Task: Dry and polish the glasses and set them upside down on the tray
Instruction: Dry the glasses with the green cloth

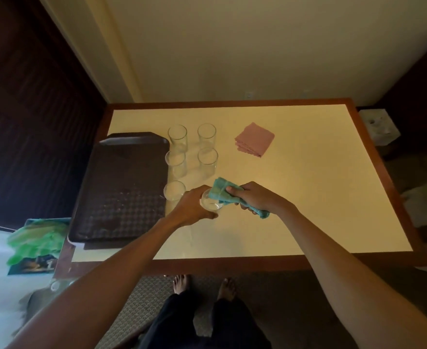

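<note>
Left hand [191, 205] round glass [211, 204], right hand [254, 197] (teal cloth [220, 191] in grip) alongside

We register a dim, warm-tinted frame. The worktop [295, 197] is the brightest zone, lit yellowish from overhead. A cooler, washed-out bright patch sits at the lower left edge. The far left and right margins fall to near black. The tray [121, 187] carries a pale glare streak on its far rim. The glasses [177, 137] cast faint, soft shadows. Wide-angle distortion bows the worktop edges, and fine detail is soft throughout.
</note>
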